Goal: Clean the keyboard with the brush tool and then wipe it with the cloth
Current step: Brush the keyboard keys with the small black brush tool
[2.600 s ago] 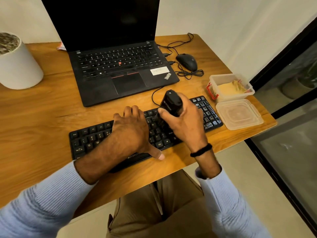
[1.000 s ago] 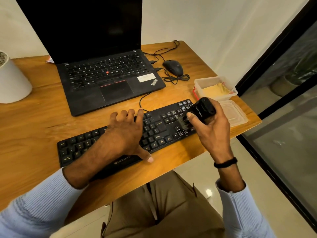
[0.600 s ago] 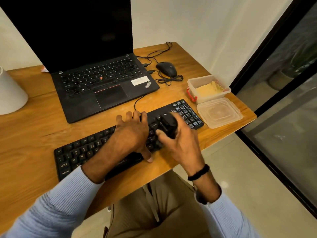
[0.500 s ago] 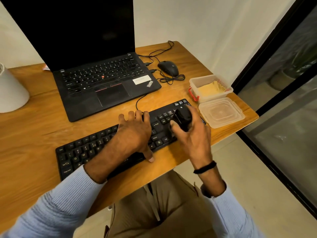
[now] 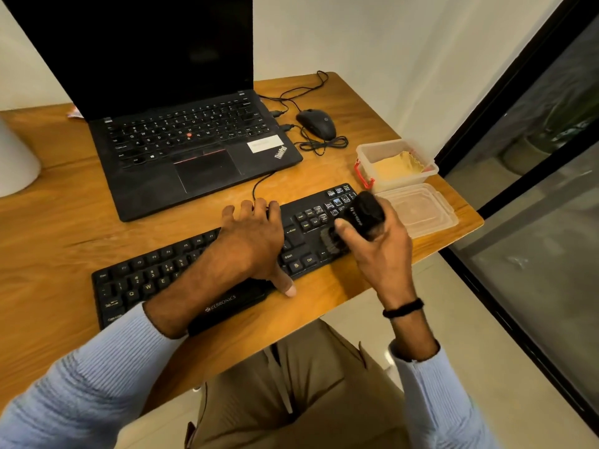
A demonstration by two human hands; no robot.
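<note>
While an open laptop [image 5: 194, 150] stands at the upper left of the frame, the left hand [image 5: 252, 241] lies flat on the middle of the black keyboard [image 5: 155, 280] below it — fingers spread, thumb tip down on the wooden table [image 5: 64, 228]. Just right of it, the right hand [image 5: 382, 251] curls round the black brush tool [image 5: 361, 217], bristles touching the keys near the keyboard's right end. At the right edge of the table the yellow cloth [image 5: 393, 165] lies in a clear container [image 5: 364, 153], lid [image 5: 421, 210] beside it.
</note>
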